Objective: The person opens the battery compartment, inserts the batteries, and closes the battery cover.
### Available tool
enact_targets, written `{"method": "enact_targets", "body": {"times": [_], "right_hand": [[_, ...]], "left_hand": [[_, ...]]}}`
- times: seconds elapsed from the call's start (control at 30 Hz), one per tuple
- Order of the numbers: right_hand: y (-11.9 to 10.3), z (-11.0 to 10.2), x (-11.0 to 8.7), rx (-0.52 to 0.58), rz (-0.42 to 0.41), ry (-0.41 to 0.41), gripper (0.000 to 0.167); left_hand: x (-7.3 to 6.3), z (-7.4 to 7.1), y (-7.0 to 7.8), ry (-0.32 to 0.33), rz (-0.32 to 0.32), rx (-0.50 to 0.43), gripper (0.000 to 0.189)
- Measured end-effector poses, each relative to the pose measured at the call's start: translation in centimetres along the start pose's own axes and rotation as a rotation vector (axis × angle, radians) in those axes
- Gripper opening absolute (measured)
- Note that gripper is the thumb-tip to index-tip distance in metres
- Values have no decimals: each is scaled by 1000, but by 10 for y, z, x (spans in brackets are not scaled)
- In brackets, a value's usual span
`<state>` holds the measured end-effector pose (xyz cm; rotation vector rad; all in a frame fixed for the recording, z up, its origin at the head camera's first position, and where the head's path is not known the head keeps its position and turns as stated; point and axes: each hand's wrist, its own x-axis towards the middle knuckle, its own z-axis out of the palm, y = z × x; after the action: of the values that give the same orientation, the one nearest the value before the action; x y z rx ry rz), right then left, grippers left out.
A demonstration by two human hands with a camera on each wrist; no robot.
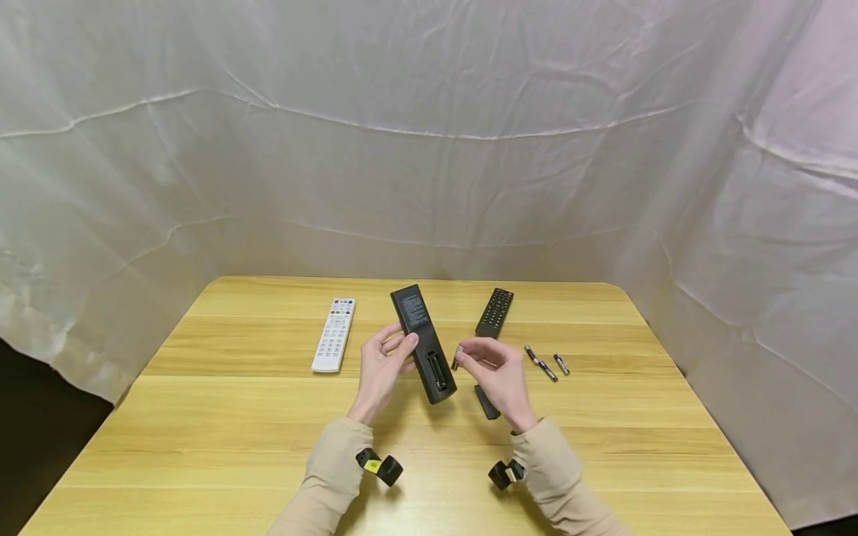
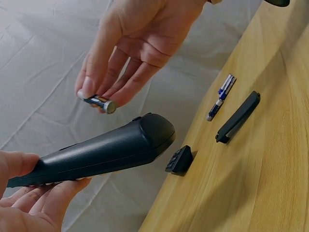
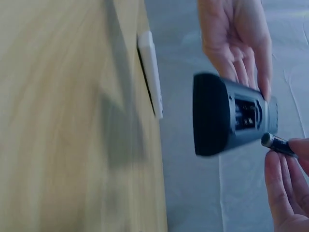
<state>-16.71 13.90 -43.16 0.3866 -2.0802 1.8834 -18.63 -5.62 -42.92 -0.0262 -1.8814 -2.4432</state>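
My left hand (image 1: 385, 363) grips a black remote control (image 1: 417, 327) along its side, thumb on the back, above the table. The remote's label side faces up, and its battery compartment (image 3: 246, 114) is uncovered at the lower end. Between thumb and fingertips, my right hand (image 1: 494, 374) pinches a small battery (image 2: 99, 102), just to the right of that compartment and apart from it. A black battery cover (image 1: 487, 402) lies on the table below the right hand.
On the wooden table (image 1: 221, 417), a white remote (image 1: 334, 335) lies to the left. Another black remote (image 1: 494, 313) lies behind the right hand, buttons up. To the right are loose batteries (image 1: 561, 364). Pale fabric (image 1: 429, 186) hangs behind the table and along its sides.
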Motion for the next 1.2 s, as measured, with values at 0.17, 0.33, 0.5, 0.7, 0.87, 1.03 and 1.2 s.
{"method": "enact_targets", "body": {"times": [0.17, 0.33, 0.5, 0.7, 0.87, 1.03, 1.2], "right_hand": [[1, 11, -5, 7, -24, 6, 18], [1, 18, -9, -21, -41, 14, 17], [2, 21, -10, -56, -94, 15, 17], [1, 23, -12, -127, -180, 7, 17], [3, 24, -12, -181, -261, 4, 17], [3, 25, -13, -255, -334, -13, 16], [4, 26, -14, -351, -401, -23, 19]], "left_hand": [[0, 0, 0, 0, 3, 6, 41], [0, 1, 0, 2, 3, 7, 40], [0, 1, -1, -6, 9, 10, 39], [-1, 1, -1, -14, 8, 17, 40], [-2, 2, 0, -18, 14, 26, 40], [-2, 2, 0, -23, 18, 24, 40], [-3, 2, 0, -25, 22, 32, 39]]}}
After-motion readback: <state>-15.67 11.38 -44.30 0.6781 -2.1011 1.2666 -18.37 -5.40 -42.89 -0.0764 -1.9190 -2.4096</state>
